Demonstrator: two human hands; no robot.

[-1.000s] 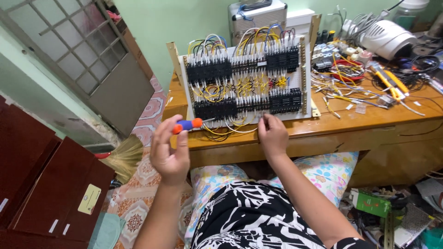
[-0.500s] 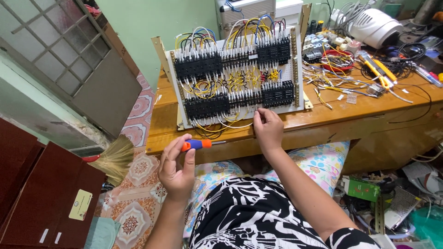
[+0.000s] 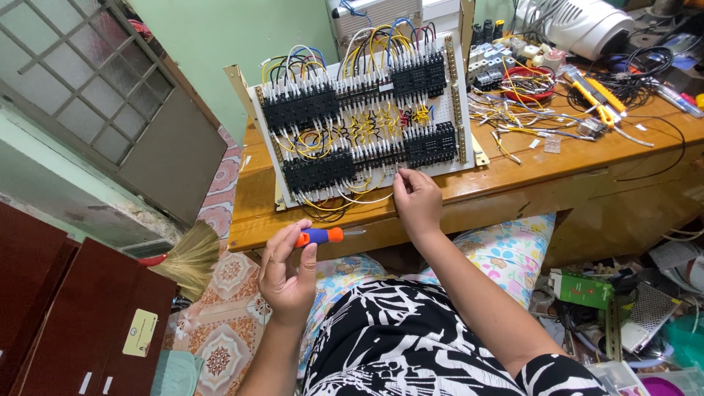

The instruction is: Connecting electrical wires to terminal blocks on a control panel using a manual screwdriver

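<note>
Here: left hand grips one screwdriver; right hand touches one panel.

A wired panel stands tilted on the worktop, leaning back toward the wall. To its right lie loose wires, with a fan behind them. The right hand rests at the panel's lower edge; the left hand holds a screwdriver before the worktop's front edge. A broom lies on the floor at the left.
</note>
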